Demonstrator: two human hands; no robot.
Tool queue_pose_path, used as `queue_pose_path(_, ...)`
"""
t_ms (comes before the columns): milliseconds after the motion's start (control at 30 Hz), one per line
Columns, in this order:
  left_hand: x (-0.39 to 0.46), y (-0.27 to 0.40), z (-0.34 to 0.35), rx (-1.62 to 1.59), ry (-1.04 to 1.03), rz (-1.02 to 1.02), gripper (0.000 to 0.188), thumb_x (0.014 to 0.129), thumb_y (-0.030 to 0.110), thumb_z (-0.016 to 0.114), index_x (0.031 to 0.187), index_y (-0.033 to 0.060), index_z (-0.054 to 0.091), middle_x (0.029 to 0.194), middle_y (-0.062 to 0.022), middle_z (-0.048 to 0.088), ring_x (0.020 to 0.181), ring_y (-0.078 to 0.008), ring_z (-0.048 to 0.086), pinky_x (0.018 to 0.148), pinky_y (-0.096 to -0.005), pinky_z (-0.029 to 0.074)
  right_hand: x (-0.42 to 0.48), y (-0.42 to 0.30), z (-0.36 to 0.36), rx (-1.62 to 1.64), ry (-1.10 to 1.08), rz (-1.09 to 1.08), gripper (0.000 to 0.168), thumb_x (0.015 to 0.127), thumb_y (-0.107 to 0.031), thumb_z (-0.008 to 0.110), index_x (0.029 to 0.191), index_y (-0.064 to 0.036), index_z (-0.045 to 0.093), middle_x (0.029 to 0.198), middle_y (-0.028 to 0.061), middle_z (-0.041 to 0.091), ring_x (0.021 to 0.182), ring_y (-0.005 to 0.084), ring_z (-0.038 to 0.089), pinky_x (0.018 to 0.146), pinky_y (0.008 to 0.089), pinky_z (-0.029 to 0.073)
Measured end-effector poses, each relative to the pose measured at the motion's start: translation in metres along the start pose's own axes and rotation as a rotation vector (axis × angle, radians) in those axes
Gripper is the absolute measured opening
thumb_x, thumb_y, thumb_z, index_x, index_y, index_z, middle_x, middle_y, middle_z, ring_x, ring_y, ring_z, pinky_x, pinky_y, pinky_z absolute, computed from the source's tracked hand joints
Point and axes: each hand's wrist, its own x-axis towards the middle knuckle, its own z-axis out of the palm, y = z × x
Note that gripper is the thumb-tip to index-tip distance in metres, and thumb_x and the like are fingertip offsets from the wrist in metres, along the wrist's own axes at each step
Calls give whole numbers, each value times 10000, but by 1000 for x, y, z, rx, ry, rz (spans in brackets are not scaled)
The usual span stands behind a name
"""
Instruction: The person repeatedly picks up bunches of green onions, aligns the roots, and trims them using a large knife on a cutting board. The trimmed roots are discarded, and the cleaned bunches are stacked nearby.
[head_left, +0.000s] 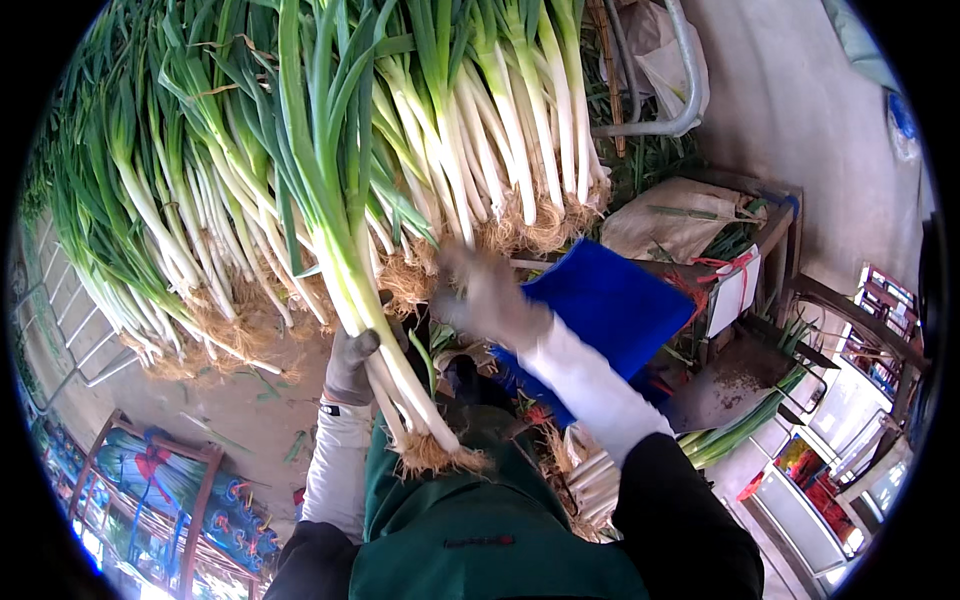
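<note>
In a grey glove, my left hand (351, 369) grips a few long green onions (352, 277) by their white stalks. Their roots hang down over my green apron (450, 517), while the leaves point away from me. My right hand (487, 296), gloved as well, is blurred by motion. It is to the right of the held onions, close to the root ends of a large heap of green onions (517, 142). Whether its fingers hold anything is not clear. More onions (195, 217) lie in the heap to the left, roots toward me.
A blue sheet (615, 304) hangs over the stand at my right. Trimmed onions (596, 487) lie below my right arm, with others beside a metal plate (731, 386). A metal tube frame (686, 90) stands at upper right, a rack of wrapped bundles (150, 480) at lower left.
</note>
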Motion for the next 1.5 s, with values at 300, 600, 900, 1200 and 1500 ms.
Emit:
queue_pose_path(300,-82,7,-29,-383,-266,285,799,820,365,941,1418,41,521,795,-4,588,656,-162,576,619,-341,472,168,99,50,-459,246,501,880,802,-397,930,1413,26,458,1254,274,628,1171,422,670,1042,492,565)
queue_pose_path(600,-111,54,-49,-177,-442,654,690,879,339,909,1390,84,522,669,24,574,493,-141,539,497,-324,438,169,110,68,-172,222,503,710,772,-305,928,1306,52,625,1161,291,764,1045,429,763,992,472,591)
queue_pose_path(900,-99,35,-39,-80,182,396,772,942,347,821,1553,17,482,912,-12,593,750,-113,537,661,-297,427,146,112,18,-50,27,511,607,729,-190,985,1142,145,693,1015,233,799,936,307,781,904,348,630)
queue_pose_path(1200,-75,-25,88,147,380,84,410,979,116,748,1336,-49,629,1101,-122,732,939,-238,735,837,-384,623,-45,-70,-98,485,-339,584,830,785,-427,984,1391,43,665,1279,171,767,1172,201,715,1042,360,553)
queue_pose_path(1500,-139,-103,152,38,35,-125,538,1003,34,655,1507,-60,491,1349,-199,679,1160,-316,729,1009,-451,615,-244,-106,-99,712,-65,544,653,888,-291,913,1413,12,670,1253,134,778,1116,193,709,1016,361,551)
